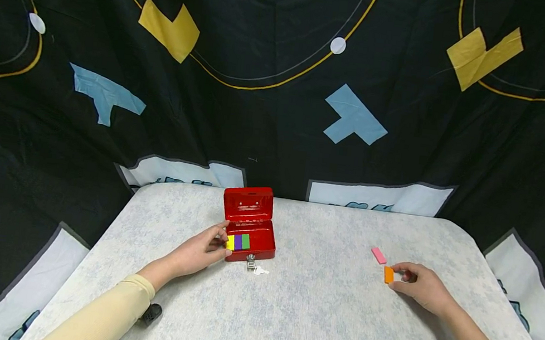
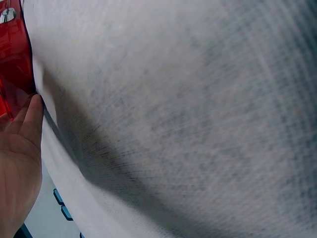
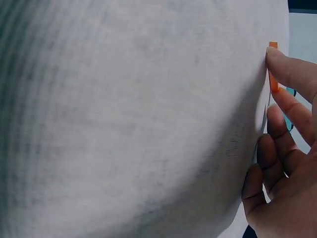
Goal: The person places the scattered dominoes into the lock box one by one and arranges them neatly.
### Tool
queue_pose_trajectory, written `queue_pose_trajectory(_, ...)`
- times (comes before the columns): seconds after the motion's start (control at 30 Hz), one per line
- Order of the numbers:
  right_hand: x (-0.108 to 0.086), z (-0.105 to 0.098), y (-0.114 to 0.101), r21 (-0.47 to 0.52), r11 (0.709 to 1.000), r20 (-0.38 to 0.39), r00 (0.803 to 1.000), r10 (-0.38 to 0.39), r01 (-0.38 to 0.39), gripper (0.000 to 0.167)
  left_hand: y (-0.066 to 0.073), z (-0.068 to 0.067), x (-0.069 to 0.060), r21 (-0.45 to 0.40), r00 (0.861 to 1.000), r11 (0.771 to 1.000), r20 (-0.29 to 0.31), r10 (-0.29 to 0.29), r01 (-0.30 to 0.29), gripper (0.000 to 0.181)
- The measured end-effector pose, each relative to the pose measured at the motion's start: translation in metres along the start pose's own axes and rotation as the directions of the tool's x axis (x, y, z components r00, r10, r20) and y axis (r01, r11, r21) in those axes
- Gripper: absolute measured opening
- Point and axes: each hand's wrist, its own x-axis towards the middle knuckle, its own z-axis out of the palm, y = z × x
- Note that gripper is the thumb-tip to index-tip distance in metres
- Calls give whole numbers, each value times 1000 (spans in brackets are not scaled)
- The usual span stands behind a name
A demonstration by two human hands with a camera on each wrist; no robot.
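Note:
A red cash box (image 1: pixel 268 242) stands with its lid (image 1: pixel 248 205) up. Yellow (image 1: pixel 230 242), purple (image 1: pixel 238 242) and green (image 1: pixel 246 241) blocks lie side by side in its left part. My left hand (image 1: pixel 199 250) touches the box's left side, the thumb by the front corner and a finger farther back; the left wrist view shows fingertips (image 2: pixel 34 106) against the red wall. To the right, my right hand (image 1: pixel 423 288) pinches an orange block (image 1: pixel 389 275) between thumb and forefinger, at the tabletop. A pink block (image 1: pixel 379 255) lies just beyond it.
A small padlock (image 1: pixel 250 263) hangs at the box's front, with keys (image 1: pixel 261 271) lying beside it. A pale patterned cloth (image 1: pixel 317 310) covers the table. Behind rises a black curtain (image 1: pixel 276 137) with coloured shapes.

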Motion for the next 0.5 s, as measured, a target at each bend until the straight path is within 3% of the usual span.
queue_pose_trajectory(0.27,-1,-2,-7,56,997,6,999,46,-47,51,0,1,0,9,1000,1000,-6,-9,9,34)
queue_pose_trajectory(0.5,3,-5,-17,38,999,-27,1000,0,1,51,-1,1,1,10,1000,1000,-5,-8,9,34)
